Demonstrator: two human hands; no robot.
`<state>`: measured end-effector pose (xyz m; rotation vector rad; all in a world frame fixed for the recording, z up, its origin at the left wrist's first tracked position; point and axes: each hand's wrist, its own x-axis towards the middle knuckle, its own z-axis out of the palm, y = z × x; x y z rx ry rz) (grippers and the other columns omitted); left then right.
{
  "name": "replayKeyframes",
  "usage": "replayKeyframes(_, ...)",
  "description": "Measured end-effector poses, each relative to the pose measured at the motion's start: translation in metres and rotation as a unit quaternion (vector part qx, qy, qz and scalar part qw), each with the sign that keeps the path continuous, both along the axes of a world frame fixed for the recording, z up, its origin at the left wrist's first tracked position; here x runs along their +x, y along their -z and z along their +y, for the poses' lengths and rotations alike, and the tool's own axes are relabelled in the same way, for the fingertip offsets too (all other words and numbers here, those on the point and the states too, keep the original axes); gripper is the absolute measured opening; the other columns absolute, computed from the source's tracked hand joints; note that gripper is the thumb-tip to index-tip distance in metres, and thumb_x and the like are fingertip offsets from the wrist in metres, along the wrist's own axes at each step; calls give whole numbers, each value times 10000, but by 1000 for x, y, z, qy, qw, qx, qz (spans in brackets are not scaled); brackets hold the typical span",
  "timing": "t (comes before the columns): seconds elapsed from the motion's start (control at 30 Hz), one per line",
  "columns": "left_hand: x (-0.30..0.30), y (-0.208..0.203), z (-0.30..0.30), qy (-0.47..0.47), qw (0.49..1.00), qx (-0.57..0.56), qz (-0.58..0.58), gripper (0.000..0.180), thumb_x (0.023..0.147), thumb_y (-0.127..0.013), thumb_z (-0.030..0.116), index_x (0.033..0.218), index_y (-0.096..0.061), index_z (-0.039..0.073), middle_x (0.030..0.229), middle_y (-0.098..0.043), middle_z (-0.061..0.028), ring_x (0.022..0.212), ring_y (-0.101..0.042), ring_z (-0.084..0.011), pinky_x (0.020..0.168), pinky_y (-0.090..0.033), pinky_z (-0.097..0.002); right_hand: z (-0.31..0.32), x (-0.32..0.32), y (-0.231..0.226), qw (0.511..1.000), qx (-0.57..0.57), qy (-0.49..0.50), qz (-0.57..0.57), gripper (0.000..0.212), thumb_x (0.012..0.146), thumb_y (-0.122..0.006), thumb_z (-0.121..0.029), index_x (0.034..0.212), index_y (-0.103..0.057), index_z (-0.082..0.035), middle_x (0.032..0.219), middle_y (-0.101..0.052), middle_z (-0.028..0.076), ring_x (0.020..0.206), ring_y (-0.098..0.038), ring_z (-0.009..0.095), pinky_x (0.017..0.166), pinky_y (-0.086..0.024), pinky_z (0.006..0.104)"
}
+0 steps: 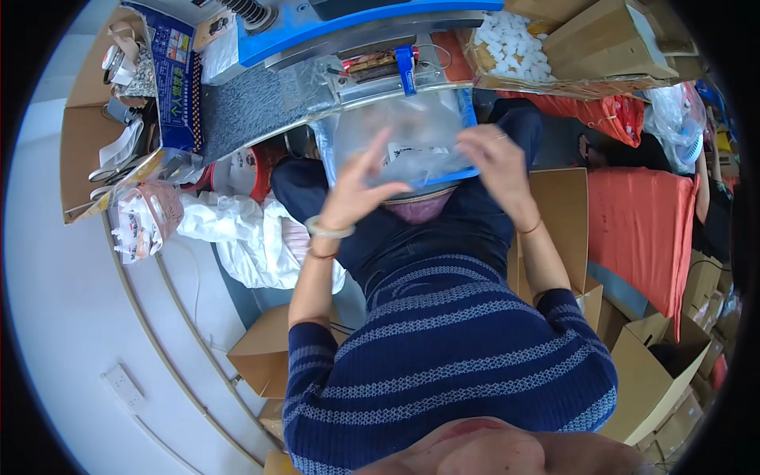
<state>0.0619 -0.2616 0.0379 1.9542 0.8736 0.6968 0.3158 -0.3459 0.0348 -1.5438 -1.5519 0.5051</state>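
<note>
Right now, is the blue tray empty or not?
The blue tray is not empty: clear plastic lies in it. How full, I cannot tell.

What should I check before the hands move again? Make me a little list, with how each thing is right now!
1. Left hand free: thumb and fingers spread, nothing seen in it. OK.
2. Right hand free: fingers bent by the tray's right side; whether they pinch any plastic is unclear. Cannot tell.
3. Blue tray near both hands: it sits right at the person's lap. OK.
4. Clear plastic easy to see: partly blurred, with the left hand's fingers in front. Not ok.
5. Blue object out of the way: it lies beyond the hands, touching neither. OK.
</note>
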Motion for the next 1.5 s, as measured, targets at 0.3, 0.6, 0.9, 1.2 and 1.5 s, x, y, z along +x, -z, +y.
replayKeyframes(0.3, 40, 62, 14, 124, 987, 99, 33, 279, 770, -623, 2, 1024, -722, 61, 921, -663, -137, 874, -663, -342, 775, -531, -420, 9, -28, -16, 995, 63, -57, -57, 225, 840, -702, -44, 1063, -685, -26, 1020, -656, 112, 940, -613, 295, 805, -506, 364)
replayKeyframes(0.6, 7, 58, 58, 168, 888, -419, -87, 305, 972, -611, 246, 1186, -674, 37, 1075, -715, -173, 695, -605, -163, 696, -511, -290, 56, -28, 37, 986, -66, 88, 126, 129, 927, -649, -115, 969, -692, -1, 850, -674, 99, 728, -650, 183, 675, -508, 277)
replayKeyframes(0.9, -3, 65, 47, 108, 879, -441, -146, 414, 962, -652, 255, 1253, -607, -36, 1260, -646, -146, 701, -579, -84, 651, -485, -230, 15, -71, 60, 979, 31, -193, -61, 138, 816, -706, -61, 953, -689, -52, 1018, -666, 75, 942, -654, 264, 807, -552, 358)
replayKeyframes(1.2, 16, 34, 21, 85, 868, 445, 202, 265, 771, -626, 17, 1019, -652, -71, 1089, -620, -143, 1072, -616, -294, 899, -534, -357, 97, -60, 47, 991, 122, -20, -44, 273, 960, -623, -244, 1082, -702, -12, 1007, -710, 99, 935, -664, 235, 852, -502, 295)
replayKeyframes(1.5, -8, 70, 16, 24, 905, 418, 75, 324, 852, -704, 171, 1095, -629, -30, 1297, -599, -190, 1117, -638, -330, 964, -522, -396, 96, -53, 107, 988, -91, -17, 123, 317, 1008, -543, -273, 1002, -723, -12, 952, -720, 140, 892, -681, 241, 813, -505, 327)
